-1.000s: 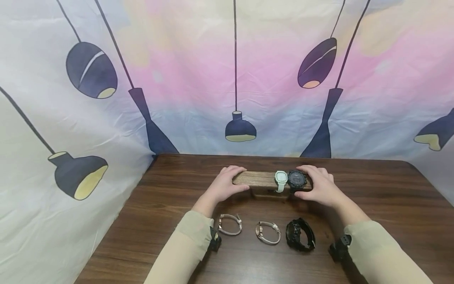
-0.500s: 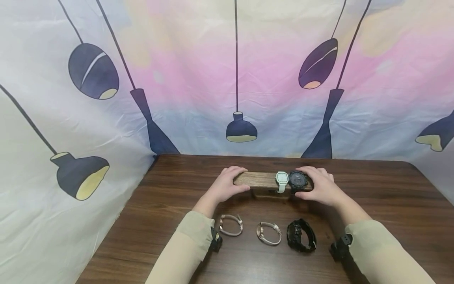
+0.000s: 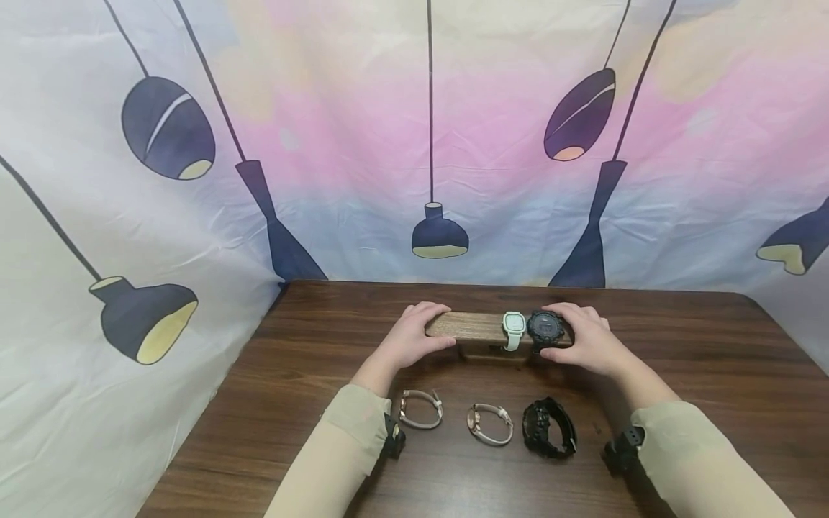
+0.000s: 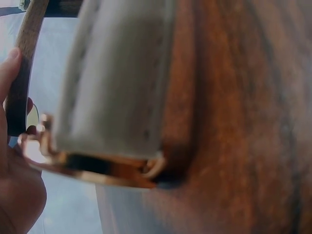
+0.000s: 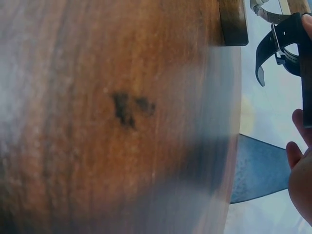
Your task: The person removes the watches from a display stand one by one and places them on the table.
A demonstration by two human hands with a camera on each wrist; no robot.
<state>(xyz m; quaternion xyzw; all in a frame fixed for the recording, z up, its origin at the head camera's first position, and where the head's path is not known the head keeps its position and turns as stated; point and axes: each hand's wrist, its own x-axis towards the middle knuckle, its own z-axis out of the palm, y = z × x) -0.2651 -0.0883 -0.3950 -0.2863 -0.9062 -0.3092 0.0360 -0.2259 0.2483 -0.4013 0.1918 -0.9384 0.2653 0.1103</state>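
A wooden bar-shaped watch stand stands towards the back of the table, its bar running left to right. My left hand grips the bar's left end, thumb in front and fingers behind. At the other end my right hand holds the bar the same way, right beside a black digital watch. That watch is strapped over the bar, with a mint-green square watch to its left. In the right wrist view, the black watch's strap hangs below the bar, its end loose.
Nearer me lie a thin-strapped watch, a second one with a rose-gold case, and a chunky black watch. The first one's pale strap fills much of the left wrist view. A printed cloth hangs behind the table.
The black watch and my right thumb have shifted very slightly to the right along the bar. My left hand and the other watches stay where they were.
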